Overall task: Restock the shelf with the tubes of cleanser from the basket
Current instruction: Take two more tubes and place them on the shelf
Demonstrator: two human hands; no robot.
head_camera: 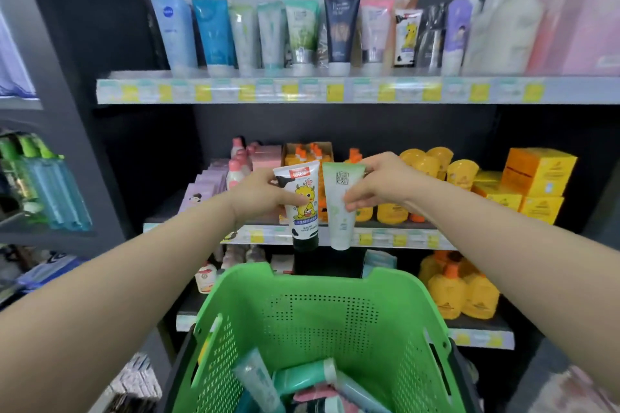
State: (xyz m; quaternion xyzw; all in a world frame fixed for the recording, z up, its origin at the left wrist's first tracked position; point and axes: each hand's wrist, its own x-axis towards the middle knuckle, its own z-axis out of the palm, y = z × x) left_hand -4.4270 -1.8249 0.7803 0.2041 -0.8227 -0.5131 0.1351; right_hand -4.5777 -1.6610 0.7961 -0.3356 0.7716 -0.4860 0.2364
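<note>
Tubes of cleanser (pixel 302 377): several are lying heaped in the basket's bottom; two more are being held up above its far rim, in front of the middle shelf.
Top shelf (pixel 335 90): its label-strip edge is running straight across; a row of tubes (pixel 268 33) is standing cap-down, packed side by side, with dark open room showing left of the pale blue end tube.
Middle shelf (pixel 385 239): bottles and boxes are crowding it, with open air sitting above them.
Basket (pixel 322 312): green perforated walls are rising around the heap, and the top is standing open.
Left hand (pixel 265 194): is grasping the white tube (pixel 300 201) around its body.
Right hand (pixel 379 184): is gripping the pale green tube (pixel 342 208), thumb at its crimped top, fingertips on its front.
White tube: its long axis is running near vertical, black cap pointing down; it is showing a yellow cartoon animal.
Pale green tube: is hanging upright, white cap pointing down, just beside the white tube.
</note>
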